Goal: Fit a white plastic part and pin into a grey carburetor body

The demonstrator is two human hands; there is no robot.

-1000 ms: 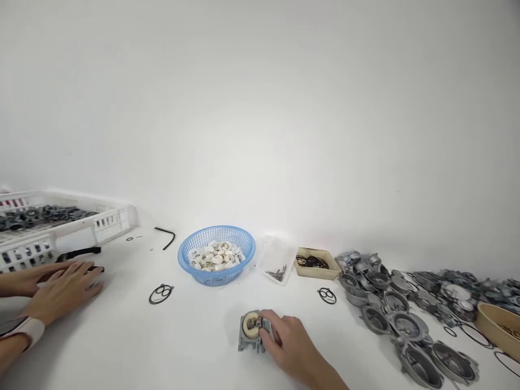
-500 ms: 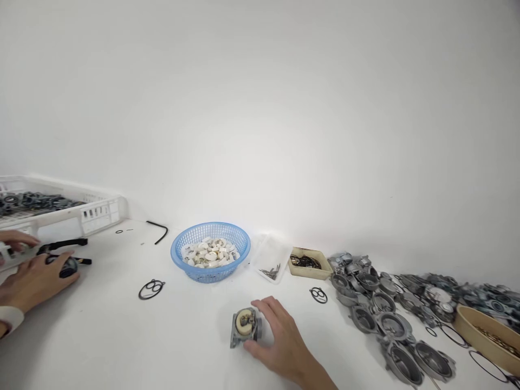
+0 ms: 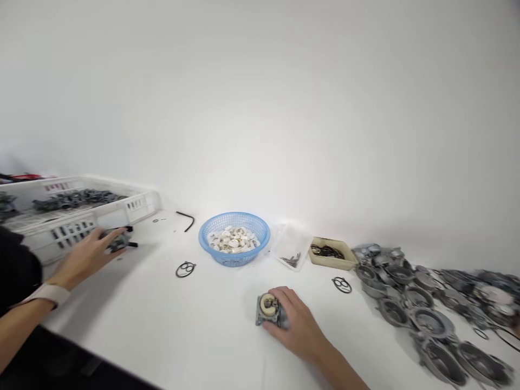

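My right hand point(image 3: 298, 325) is closed round a small grey metal carburettor point(image 3: 260, 314) on the white table. A cream, C-shaped float point(image 3: 268, 305) faces up on it. My left hand point(image 3: 87, 254), with a pale band at the wrist, reaches to the far left beside the white crate. Its fingers are closed on a grey metal part with black fittings point(image 3: 117, 241), blurred by motion. A black gasket point(image 3: 186, 269) lies flat between the two hands.
A blue basket point(image 3: 200, 241) holds white floats. Beside it are a clear tray point(image 3: 284, 241) with small pins and a beige box point(image 3: 335, 261) of black rings. Grey metal bowls point(image 3: 430, 322) cover the right side. A white crate point(image 3: 109, 216) stands at left.
The view has swung left. My right hand has closed round the carburettor. Another person's hand, earlier beside my left hand, no longer shows; a dark shape now appears at the left edge.
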